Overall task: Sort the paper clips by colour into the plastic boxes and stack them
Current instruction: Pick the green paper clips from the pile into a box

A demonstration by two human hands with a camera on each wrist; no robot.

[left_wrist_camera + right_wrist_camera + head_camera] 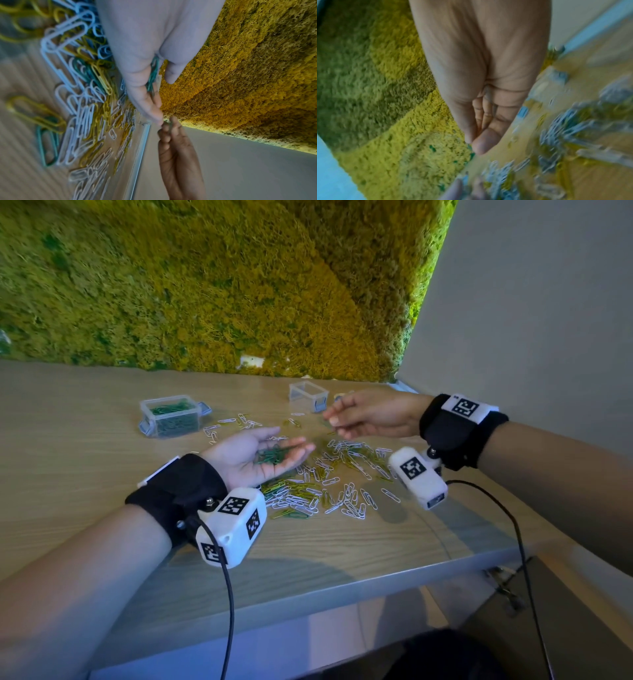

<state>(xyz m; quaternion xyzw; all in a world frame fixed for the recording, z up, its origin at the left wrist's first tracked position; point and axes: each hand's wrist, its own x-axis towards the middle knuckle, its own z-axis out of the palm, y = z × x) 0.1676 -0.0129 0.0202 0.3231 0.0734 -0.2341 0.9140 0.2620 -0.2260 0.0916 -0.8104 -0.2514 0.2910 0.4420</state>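
My left hand lies palm up over the table and carries a small heap of green paper clips in its relaxed palm; the left wrist view shows those green clips between thumb and fingers. My right hand hovers just beyond the left fingertips, its thumb pressed against the fingertips. A thin greenish sliver, seemingly one green clip, shows in that pinch. A mixed pile of white, yellow and green clips spreads under both hands. A clear box of green clips stands at the back left, and an empty clear box at the back middle.
A moss wall rises behind the wooden table, and a grey wall closes the right side. The table's front edge runs near me. Something yellowish sits half hidden behind my right hand. Black cables hang from both wrist cameras.
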